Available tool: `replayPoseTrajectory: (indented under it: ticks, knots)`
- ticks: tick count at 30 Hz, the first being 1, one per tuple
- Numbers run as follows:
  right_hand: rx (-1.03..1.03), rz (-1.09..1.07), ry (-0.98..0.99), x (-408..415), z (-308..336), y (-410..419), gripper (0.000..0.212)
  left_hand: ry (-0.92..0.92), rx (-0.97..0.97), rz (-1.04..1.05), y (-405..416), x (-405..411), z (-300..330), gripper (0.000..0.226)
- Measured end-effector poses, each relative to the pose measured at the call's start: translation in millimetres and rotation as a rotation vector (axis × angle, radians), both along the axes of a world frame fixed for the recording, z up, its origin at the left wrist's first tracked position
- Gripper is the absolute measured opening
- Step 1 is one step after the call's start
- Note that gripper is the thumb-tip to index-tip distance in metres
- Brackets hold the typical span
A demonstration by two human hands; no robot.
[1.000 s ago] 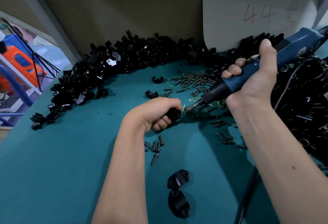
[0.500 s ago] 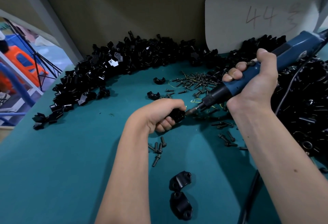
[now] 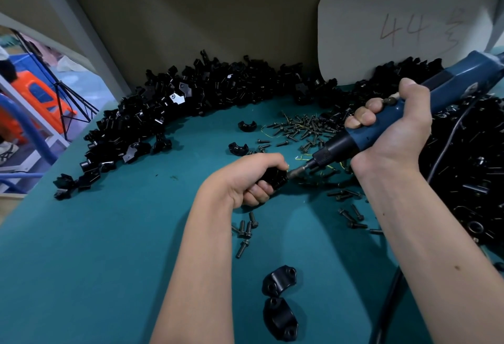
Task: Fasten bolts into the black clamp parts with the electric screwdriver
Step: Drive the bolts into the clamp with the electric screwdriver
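My left hand (image 3: 249,177) is closed around a black clamp part (image 3: 274,177) resting on the teal table (image 3: 109,248); most of the part is hidden by my fingers. My right hand (image 3: 392,136) grips the blue electric screwdriver (image 3: 387,125), held slanting down to the left. Its metal bit (image 3: 298,171) touches the right side of the held clamp part. Loose bolts (image 3: 300,128) lie scattered behind the hands, and a few more bolts (image 3: 246,230) lie just below my left hand.
Piles of black clamp parts (image 3: 169,114) curve along the back and fill the right side (image 3: 469,180). Two clamp parts (image 3: 279,302) lie near the front edge, two others (image 3: 242,136) behind my left hand. A white board (image 3: 395,30) leans on the back wall. The screwdriver's cable (image 3: 387,302) runs down at right.
The screwdriver bit has moved left up against the clamp part in my left hand. Both hands otherwise hold their places.
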State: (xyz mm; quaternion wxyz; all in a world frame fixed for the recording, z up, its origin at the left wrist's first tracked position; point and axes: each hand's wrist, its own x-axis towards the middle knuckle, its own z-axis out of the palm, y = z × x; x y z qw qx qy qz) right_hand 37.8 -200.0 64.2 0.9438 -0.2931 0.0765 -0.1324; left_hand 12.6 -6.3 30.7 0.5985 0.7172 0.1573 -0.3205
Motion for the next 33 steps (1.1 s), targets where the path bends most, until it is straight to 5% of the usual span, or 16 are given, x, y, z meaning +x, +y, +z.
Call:
replayPoseTrajectory:
  ticks: [21,26,31,33]
  knots:
    - [-0.102,0.008,-0.14,-7,7,4,0.031,0.003,0.02,-0.066,-4,-1,2,0.032]
    - [-0.057,-0.024,-0.048,-7,8,2,0.025,-0.105,0.0,-0.047,-4,-2,-1,0.025]
    - [0.147,0.105,-0.042,-12,19,-14,0.035,-0.292,-0.289,-0.044,3,-5,-1,0.026]
    - [0.095,0.114,-0.065,-14,19,-19,0.036,-0.391,-0.217,-0.012,7,-4,-2,0.026]
